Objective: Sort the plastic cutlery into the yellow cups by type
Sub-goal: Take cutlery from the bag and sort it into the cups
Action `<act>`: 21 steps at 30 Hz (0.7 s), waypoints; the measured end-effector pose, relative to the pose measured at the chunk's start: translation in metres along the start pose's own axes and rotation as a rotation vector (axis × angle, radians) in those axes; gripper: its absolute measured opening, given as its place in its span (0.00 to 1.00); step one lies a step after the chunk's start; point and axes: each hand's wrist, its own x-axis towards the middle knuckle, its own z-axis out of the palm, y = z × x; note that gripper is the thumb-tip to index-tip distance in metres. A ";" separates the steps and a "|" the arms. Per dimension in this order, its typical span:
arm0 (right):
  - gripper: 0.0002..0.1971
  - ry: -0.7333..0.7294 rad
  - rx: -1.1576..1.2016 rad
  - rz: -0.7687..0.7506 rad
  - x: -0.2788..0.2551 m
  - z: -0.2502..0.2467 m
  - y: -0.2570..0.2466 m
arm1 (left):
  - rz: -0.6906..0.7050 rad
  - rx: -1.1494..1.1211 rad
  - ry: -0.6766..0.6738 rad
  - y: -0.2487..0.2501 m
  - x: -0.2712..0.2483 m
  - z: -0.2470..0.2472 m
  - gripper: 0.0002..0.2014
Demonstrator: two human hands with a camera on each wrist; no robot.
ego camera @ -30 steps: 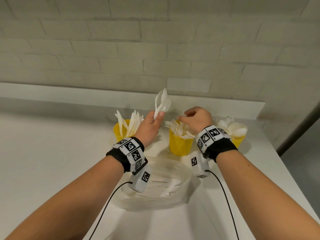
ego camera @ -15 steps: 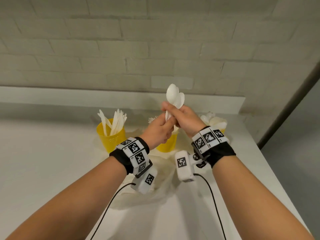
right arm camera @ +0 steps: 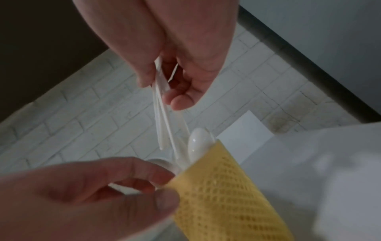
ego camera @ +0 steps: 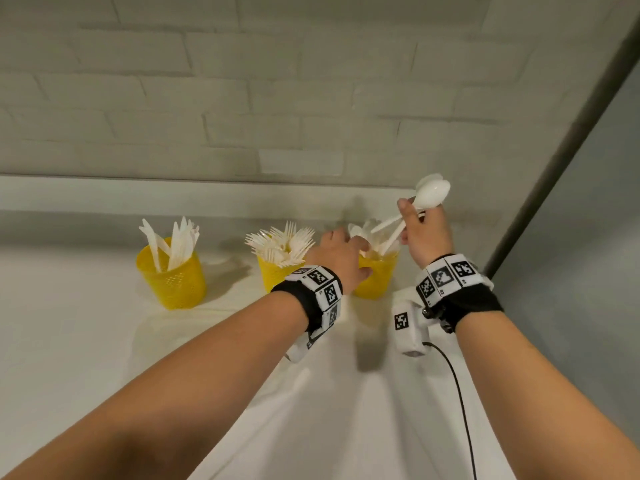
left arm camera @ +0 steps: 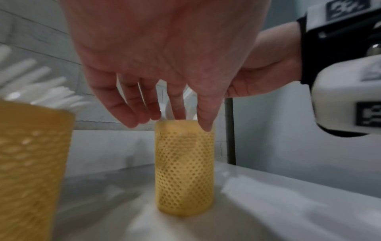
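Three yellow perforated cups stand in a row in the head view: knives (ego camera: 169, 271) on the left, forks (ego camera: 277, 268) in the middle, spoons (ego camera: 377, 277) on the right. My right hand (ego camera: 412, 216) pinches a few white spoons (ego camera: 431, 194) bowls up, their handles slanting down into the spoon cup (right arm camera: 226, 187). In the right wrist view the right hand (right arm camera: 158, 91) grips those handles (right arm camera: 163, 130). My left hand (ego camera: 353, 258) holds the spoon cup (left arm camera: 184, 163) at its rim, thumb on the outer wall and fingers (left arm camera: 132, 114) over the top.
The white table (ego camera: 104, 341) ends close to the right of the spoon cup. A low ledge (ego camera: 138, 195) and a brick wall run behind the cups. A dark post (ego camera: 571, 133) stands at the far right. A black cable (ego camera: 460, 393) trails from my right wrist.
The spoons passed from my left hand to my right, which carried them right to above the spoon cup. My left hand let go and moved onto that cup's rim.
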 end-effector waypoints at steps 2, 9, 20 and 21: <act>0.07 -0.051 -0.026 0.033 -0.004 0.001 0.010 | -0.025 0.018 0.046 0.003 0.003 0.005 0.21; 0.15 -0.241 -0.284 0.063 -0.009 0.006 0.035 | -0.062 -0.033 0.099 0.005 0.006 0.012 0.17; 0.25 -0.245 -0.566 -0.236 -0.020 0.005 0.046 | -0.084 -0.036 0.087 0.005 0.003 0.010 0.19; 0.24 -0.288 -0.622 -0.212 -0.022 0.005 0.046 | -0.081 -0.046 0.078 0.005 0.002 0.009 0.18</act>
